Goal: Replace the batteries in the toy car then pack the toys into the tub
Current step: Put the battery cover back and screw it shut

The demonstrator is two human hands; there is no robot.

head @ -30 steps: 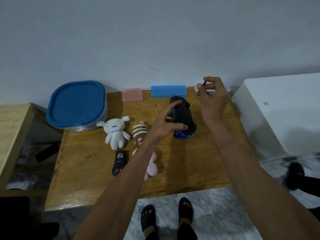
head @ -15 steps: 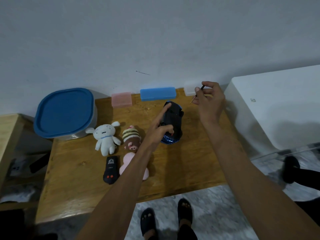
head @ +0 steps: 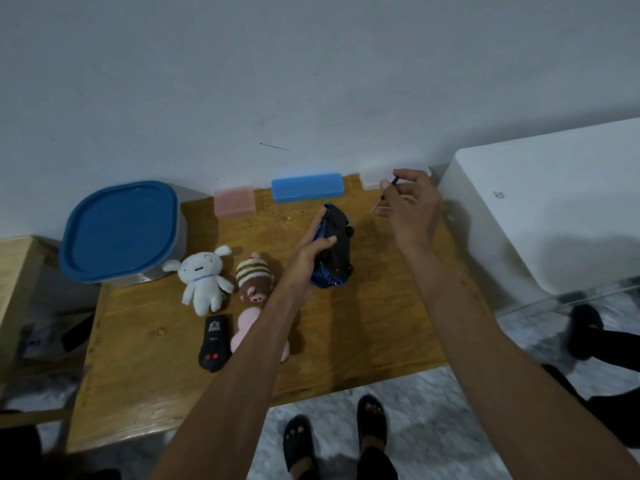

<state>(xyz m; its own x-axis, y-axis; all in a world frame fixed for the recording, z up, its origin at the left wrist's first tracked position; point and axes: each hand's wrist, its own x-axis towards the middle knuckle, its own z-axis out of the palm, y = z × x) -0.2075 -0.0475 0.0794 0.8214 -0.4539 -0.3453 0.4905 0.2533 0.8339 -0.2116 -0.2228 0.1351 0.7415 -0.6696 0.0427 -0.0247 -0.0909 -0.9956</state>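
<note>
Left hand [head: 311, 252] is wrapped around the upside-down toy car [head: 334, 251]; at its 2 o'clock the right hand [head: 412, 209] pinches a tiny screwdriver [head: 384, 195].

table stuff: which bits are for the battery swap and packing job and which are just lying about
For the job:
- toy car, held by the left hand
- thin screwdriver, in the right hand
- lidded tub
- white plush, striped plush, pink plush
- remote

Lying about:
- pink box
- blue case
- clear box
- white appliance
</note>
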